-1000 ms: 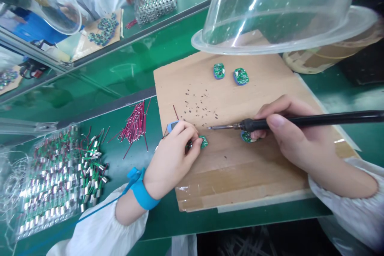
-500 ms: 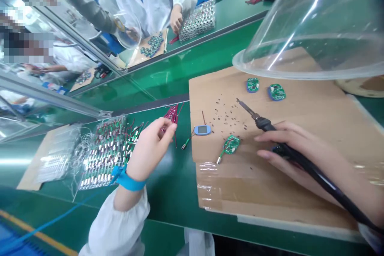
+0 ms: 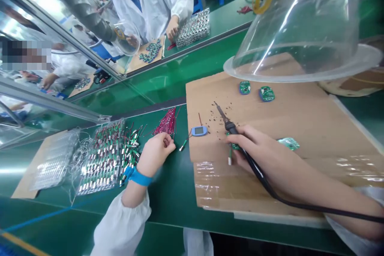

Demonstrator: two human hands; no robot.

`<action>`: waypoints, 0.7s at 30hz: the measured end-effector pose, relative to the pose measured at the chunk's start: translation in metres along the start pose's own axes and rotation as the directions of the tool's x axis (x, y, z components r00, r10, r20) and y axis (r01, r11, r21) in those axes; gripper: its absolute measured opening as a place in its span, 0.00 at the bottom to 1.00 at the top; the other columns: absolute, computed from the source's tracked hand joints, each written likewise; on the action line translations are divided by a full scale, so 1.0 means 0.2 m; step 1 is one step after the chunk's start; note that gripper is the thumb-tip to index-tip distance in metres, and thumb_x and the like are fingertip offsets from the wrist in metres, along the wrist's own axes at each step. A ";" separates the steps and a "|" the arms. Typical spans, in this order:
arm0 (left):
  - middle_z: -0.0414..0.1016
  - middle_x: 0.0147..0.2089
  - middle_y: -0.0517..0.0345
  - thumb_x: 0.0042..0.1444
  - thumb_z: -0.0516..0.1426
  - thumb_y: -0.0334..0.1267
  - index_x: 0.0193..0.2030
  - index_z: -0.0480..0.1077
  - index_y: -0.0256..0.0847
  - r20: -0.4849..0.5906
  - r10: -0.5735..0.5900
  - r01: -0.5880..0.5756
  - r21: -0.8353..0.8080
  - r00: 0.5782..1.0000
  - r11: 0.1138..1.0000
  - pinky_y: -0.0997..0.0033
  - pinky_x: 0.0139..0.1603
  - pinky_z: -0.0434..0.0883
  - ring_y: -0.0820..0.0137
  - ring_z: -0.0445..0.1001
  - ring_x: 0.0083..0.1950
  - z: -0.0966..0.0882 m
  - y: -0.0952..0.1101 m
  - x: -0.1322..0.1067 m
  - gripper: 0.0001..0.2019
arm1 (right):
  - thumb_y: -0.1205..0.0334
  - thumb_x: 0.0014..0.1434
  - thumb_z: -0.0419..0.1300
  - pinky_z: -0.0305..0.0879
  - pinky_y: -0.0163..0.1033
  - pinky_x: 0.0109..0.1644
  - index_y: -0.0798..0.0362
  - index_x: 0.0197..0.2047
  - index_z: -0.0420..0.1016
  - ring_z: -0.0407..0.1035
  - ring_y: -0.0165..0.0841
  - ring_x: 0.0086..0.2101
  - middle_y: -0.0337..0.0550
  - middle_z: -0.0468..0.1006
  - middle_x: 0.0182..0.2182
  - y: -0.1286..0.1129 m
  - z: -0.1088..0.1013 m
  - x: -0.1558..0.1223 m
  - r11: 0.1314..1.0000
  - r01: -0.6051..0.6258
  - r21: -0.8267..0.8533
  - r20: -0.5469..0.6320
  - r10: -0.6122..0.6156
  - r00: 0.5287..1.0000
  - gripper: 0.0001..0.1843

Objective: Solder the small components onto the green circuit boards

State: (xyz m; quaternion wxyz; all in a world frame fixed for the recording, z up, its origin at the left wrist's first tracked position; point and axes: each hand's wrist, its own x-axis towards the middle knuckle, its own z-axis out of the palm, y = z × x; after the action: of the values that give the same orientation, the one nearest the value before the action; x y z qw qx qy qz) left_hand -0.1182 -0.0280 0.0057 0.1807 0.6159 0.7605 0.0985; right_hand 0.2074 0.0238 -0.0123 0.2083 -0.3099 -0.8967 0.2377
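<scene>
My right hand point(image 3: 255, 148) grips a soldering iron point(image 3: 232, 130), its tip pointing up and left over the cardboard. Under its fingers, a green circuit board point(image 3: 235, 146) with a small metal cylinder point(image 3: 230, 161) on a lead is partly hidden. My left hand point(image 3: 157, 150), wearing a blue wrist strap point(image 3: 141, 177), has thumb and fingers pinched together at the near end of a pile of red wires point(image 3: 166, 122). What the pinch holds, if anything, cannot be made out. Between the hands lies a blue module with a grey screen point(image 3: 199, 131), its lead running to another metal cylinder point(image 3: 183, 145).
Two circuit boards point(image 3: 267, 93) sit farther back on the cardboard sheet point(image 3: 216, 188), below a clear fume hood point(image 3: 288, 48). A shiny green piece point(image 3: 288, 143) lies beside my right wrist. Trays of wired parts point(image 3: 100, 160) stand at left. A co-worker's hand point(image 3: 172, 28) works beyond the divider.
My right hand has moved left with the soldering iron, to the circuit board. My left hand has shifted slightly right and down, its fingers closing beside the red wires. The view has shifted a little.
</scene>
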 end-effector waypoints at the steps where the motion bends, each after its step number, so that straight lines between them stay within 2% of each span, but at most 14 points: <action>1: 0.75 0.31 0.60 0.58 0.58 0.32 0.33 0.68 0.41 -0.004 0.010 -0.010 -0.026 1.000 1.000 0.68 0.37 0.69 0.69 0.74 0.33 -0.01 0.01 -0.01 0.04 | 0.71 0.65 0.54 0.70 0.45 0.39 0.51 0.56 0.70 0.71 0.41 0.39 0.48 0.70 0.43 0.02 -0.02 -0.01 1.000 0.004 0.015 0.012 -0.004 1.000 0.17; 3: 0.77 0.34 0.60 0.61 0.57 0.34 0.35 0.67 0.41 0.015 0.049 -0.046 -0.147 0.999 0.988 0.69 0.39 0.72 0.69 0.77 0.35 -0.03 0.06 -0.04 0.03 | 0.74 0.63 0.54 0.71 0.43 0.38 0.50 0.58 0.68 0.72 0.38 0.37 0.47 0.70 0.44 0.05 -0.06 -0.03 0.998 0.011 0.064 0.034 -0.013 0.999 0.21; 5: 0.79 0.37 0.60 0.63 0.57 0.34 0.41 0.67 0.42 0.068 0.120 -0.091 -0.327 0.990 0.941 0.69 0.41 0.75 0.70 0.79 0.37 -0.02 0.14 -0.06 0.02 | 0.75 0.63 0.53 0.72 0.42 0.38 0.48 0.59 0.67 0.72 0.35 0.34 0.46 0.70 0.44 0.06 -0.09 -0.04 0.991 -0.003 0.130 0.032 -0.001 1.000 0.23; 8: 0.80 0.39 0.60 0.63 0.57 0.33 0.56 0.66 0.42 0.159 0.288 -0.176 -0.495 0.944 0.851 0.69 0.41 0.77 0.71 0.81 0.38 0.05 0.30 -0.05 0.14 | 0.71 0.65 0.56 0.73 0.43 0.42 0.48 0.59 0.66 0.72 0.35 0.35 0.45 0.70 0.45 0.05 -0.09 -0.04 0.986 -0.052 0.156 -0.053 0.061 0.997 0.20; 10: 0.81 0.40 0.59 0.63 0.57 0.31 0.57 0.68 0.42 0.185 0.391 -0.256 -0.500 0.902 0.827 0.69 0.41 0.78 0.71 0.81 0.38 0.12 0.41 -0.02 0.15 | 0.66 0.66 0.59 0.73 0.46 0.45 0.49 0.57 0.67 0.72 0.40 0.41 0.47 0.70 0.46 0.05 -0.08 -0.04 0.993 -0.065 0.100 -0.107 0.076 0.991 0.17; 12: 0.80 0.38 0.59 0.64 0.57 0.31 0.48 0.73 0.42 0.186 0.450 -0.334 -0.444 0.873 0.832 0.70 0.39 0.77 0.71 0.80 0.37 0.18 0.50 0.00 0.08 | 0.66 0.67 0.58 0.73 0.48 0.47 0.50 0.57 0.68 0.72 0.42 0.45 0.49 0.70 0.47 0.05 -0.06 -0.04 0.995 -0.069 0.065 -0.123 0.077 0.989 0.16; 14: 0.80 0.36 0.60 0.66 0.57 0.33 0.43 0.74 0.42 0.166 0.478 -0.389 -0.386 0.863 0.837 0.71 0.37 0.76 0.71 0.79 0.36 0.22 0.56 0.03 0.04 | 0.68 0.67 0.57 0.74 0.47 0.47 0.50 0.57 0.68 0.73 0.41 0.44 0.50 0.69 0.49 0.06 -0.04 -0.05 0.993 -0.084 0.083 -0.126 0.094 0.988 0.16; 18: 0.77 0.34 0.62 0.69 0.56 0.35 0.43 0.73 0.42 0.126 0.496 -0.433 -0.335 0.859 0.837 0.70 0.37 0.73 0.71 0.77 0.35 0.28 0.58 0.05 0.04 | 0.68 0.68 0.57 0.75 0.46 0.47 0.49 0.58 0.67 0.74 0.38 0.43 0.50 0.68 0.51 0.07 -0.04 -0.06 0.983 -0.120 0.138 -0.148 0.140 0.979 0.16; 21: 0.75 0.37 0.60 0.70 0.54 0.35 0.44 0.71 0.42 0.057 0.522 -0.480 -0.317 0.851 0.818 0.69 0.40 0.72 0.70 0.74 0.38 0.29 0.58 0.03 0.04 | 0.68 0.67 0.58 0.76 0.48 0.51 0.48 0.58 0.66 0.75 0.38 0.45 0.50 0.67 0.53 0.08 -0.05 -0.07 0.976 -0.138 0.168 -0.170 0.167 0.971 0.17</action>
State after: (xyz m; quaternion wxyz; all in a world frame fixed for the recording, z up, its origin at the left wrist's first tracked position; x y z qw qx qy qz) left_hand 0.0082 -0.0005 -0.0058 0.2904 0.7663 0.5334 0.2096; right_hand 0.2306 0.0281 -0.0162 0.2943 -0.3814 -0.8261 0.2925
